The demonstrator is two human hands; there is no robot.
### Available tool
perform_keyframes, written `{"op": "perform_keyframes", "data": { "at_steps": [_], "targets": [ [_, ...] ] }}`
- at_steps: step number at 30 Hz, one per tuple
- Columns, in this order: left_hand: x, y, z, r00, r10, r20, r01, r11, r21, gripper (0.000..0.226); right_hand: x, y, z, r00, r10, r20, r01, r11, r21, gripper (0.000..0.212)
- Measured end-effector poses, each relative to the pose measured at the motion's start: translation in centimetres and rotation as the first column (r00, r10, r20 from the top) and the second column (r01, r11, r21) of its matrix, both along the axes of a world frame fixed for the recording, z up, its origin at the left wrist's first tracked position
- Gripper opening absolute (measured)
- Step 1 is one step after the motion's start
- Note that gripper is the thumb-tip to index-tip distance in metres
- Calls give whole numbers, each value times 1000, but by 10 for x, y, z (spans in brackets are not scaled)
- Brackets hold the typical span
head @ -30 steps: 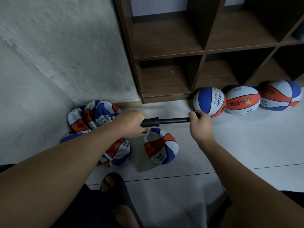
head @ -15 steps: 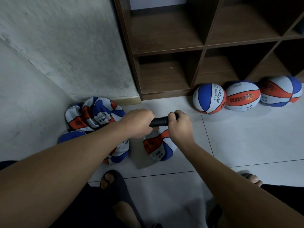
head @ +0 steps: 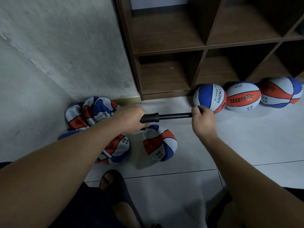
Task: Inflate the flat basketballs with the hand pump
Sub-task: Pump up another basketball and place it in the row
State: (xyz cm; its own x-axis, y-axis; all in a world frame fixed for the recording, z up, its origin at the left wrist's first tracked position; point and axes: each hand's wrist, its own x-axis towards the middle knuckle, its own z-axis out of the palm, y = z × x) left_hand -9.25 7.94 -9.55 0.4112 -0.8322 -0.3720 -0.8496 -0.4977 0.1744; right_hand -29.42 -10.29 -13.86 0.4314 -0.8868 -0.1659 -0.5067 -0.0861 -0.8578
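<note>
Since half a second ago the right hand [head: 203, 118] has pulled away from the left, so the pump rod is drawn out again, same as a second back. Left hand [head: 131, 119] is clenched round the barrel of the hand pump [head: 166, 116]; right hand is curled round the handle end. Pump's long axis runs left-right, roughly level, above the floor [head: 246, 137]. The half-flat basketball [head: 159, 143] sits on the floor just below the barrel end, nearer the left hand; the needle or hose link is hidden under the hand, can't tell if it's seated. Next stroke likely pushes the right hand back leftward along that axis. More flat basketballs [head: 92, 112] are heaped at the wall to the left. Three inflated balls [head: 242, 97] line up against the foot of the shelf unit [head: 204, 46]. Visible shelf compartments hold nothing I can make out; far right one too dark to tell.
</note>
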Motion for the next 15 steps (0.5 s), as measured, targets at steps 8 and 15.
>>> {"op": "perform_keyframes", "data": {
  "at_steps": [8, 15],
  "targets": [
    [-10, -12, 2, 997, -57, 42, 57, 998, 9, 35, 23, 51, -2, 996, -56, 64, 55, 998, 19, 31],
    [-20, -16, -3, 997, -63, 54, 60, 996, 58, 24, 30, 75, -10, 993, 92, 71, -97, 993, 66, 35]
  ]
}}
